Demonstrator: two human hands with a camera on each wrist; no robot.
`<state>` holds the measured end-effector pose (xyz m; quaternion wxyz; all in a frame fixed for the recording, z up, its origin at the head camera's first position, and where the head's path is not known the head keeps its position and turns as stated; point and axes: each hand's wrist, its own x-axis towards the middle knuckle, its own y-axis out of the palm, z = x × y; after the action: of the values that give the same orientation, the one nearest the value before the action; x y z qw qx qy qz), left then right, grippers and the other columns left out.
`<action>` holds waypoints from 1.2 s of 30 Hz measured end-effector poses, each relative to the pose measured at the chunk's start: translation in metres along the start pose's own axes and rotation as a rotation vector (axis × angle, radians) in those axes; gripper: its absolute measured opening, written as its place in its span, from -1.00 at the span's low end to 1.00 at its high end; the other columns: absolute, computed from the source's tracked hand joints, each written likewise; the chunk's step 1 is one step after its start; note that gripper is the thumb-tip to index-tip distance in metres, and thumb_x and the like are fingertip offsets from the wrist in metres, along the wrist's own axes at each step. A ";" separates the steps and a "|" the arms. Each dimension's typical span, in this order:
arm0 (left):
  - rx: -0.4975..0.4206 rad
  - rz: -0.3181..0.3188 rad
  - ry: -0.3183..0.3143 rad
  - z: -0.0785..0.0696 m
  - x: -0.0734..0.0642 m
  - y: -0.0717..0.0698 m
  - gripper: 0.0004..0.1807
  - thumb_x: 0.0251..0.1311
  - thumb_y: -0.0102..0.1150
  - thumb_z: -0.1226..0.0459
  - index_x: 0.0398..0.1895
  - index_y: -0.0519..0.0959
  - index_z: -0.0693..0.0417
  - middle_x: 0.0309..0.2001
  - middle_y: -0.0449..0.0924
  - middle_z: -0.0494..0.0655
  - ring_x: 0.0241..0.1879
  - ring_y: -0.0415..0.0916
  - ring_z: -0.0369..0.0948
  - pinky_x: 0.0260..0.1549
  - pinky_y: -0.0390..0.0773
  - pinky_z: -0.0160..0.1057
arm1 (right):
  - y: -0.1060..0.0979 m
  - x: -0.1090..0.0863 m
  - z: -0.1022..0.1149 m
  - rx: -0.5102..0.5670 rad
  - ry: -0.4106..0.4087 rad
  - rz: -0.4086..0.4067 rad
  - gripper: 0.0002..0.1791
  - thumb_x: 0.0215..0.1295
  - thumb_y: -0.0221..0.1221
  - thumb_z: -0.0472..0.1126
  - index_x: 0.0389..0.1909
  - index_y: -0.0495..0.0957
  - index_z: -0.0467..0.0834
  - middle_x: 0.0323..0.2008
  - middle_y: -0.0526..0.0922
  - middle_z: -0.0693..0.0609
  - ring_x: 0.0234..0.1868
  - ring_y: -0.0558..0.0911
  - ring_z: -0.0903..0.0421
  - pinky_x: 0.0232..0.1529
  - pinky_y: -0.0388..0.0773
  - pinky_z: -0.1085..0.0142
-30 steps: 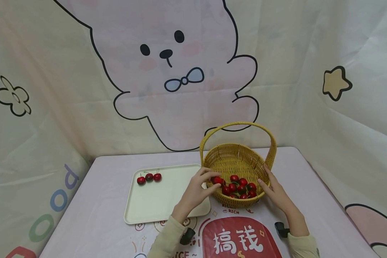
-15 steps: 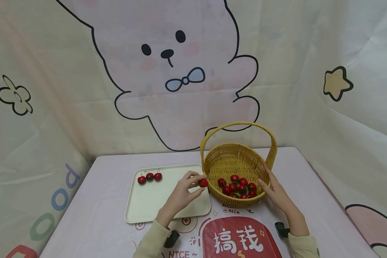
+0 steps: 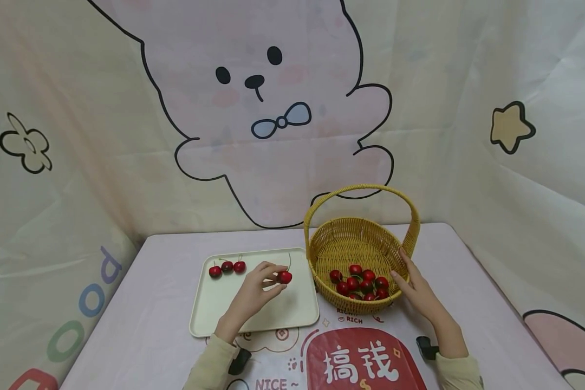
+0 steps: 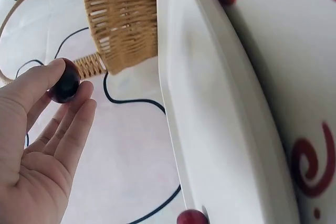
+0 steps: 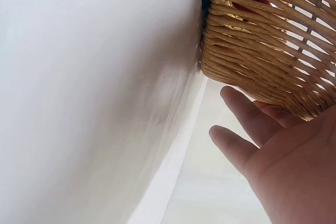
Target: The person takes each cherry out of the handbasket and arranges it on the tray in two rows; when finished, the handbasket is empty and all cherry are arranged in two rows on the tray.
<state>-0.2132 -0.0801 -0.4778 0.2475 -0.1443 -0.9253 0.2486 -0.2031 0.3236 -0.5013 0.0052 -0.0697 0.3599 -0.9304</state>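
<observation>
One cherry (image 3: 285,277) is pinched by its round flesh between the thumb and fingertips of the left hand (image 3: 254,291), stem upward, and is held over the right half of the pale tray (image 3: 260,319). Light pressure on the fruit's sides should serve best, since smooth skin may slip if squeezed hard; the stem is best left free, and the fingertips should be parted only once the fruit is supported from below. Just left of the knuckles, near the tray's far left corner, a row of three cherries (image 3: 227,266) is lined up and should not be brushed. By the right hand (image 3: 419,290), the wicker basket (image 3: 348,230) is touched at its right side, thumb over the rim; whether the wall is gripped or merely steadied cannot be told. Gentle contact seems enough there. The basket is placed near the tabletop's (image 3: 168,265) far edge, beside the tray's right edge, with more fruit (image 3: 353,283) gathered at its near side.
</observation>
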 end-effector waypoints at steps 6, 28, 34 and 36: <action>0.127 -0.049 -0.005 0.014 -0.002 -0.012 -0.63 0.03 0.33 0.25 -0.03 0.58 0.00 -0.19 0.53 -0.26 -0.23 0.55 -0.31 -0.20 0.60 -0.21 | 0.000 0.000 0.000 0.007 0.006 0.005 -0.20 0.38 -0.09 0.09 0.47 -0.27 -0.06 0.43 -0.16 -0.27 0.36 -0.06 -0.39 0.14 0.03 -0.39; 0.314 -0.100 -0.066 0.059 0.012 -0.038 -0.65 -0.03 0.38 0.26 -0.12 0.62 0.09 -0.14 0.62 -0.06 -0.13 0.54 -0.12 -0.21 0.58 -0.10 | -0.001 0.000 0.004 0.014 0.026 0.014 -0.19 0.38 -0.07 0.05 0.47 -0.30 -0.02 0.44 -0.19 -0.26 0.37 -0.08 -0.39 0.15 0.02 -0.38; 0.400 -0.094 -0.069 0.066 0.014 -0.039 -0.67 -0.11 0.43 0.29 -0.19 0.64 0.09 -0.20 0.64 -0.08 -0.28 0.56 -0.10 -0.28 0.56 -0.16 | -0.001 0.000 0.004 0.008 0.025 0.013 -0.19 0.38 -0.07 0.06 0.47 -0.28 -0.04 0.44 -0.18 -0.26 0.37 -0.07 -0.39 0.15 0.02 -0.38; 0.429 -0.085 -0.078 0.066 0.014 -0.040 -0.67 -0.12 0.44 0.28 -0.21 0.65 0.08 -0.22 0.65 -0.09 -0.34 0.53 -0.11 -0.32 0.53 -0.19 | -0.001 0.000 0.004 0.008 0.027 0.012 -0.20 0.38 -0.07 0.05 0.47 -0.27 -0.05 0.44 -0.17 -0.26 0.37 -0.07 -0.39 0.16 0.01 -0.38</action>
<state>-0.2661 -0.1334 -0.5010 0.2467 -0.0394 -0.8652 0.4347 -0.2027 0.3220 -0.4975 0.0063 -0.0549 0.3566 -0.9326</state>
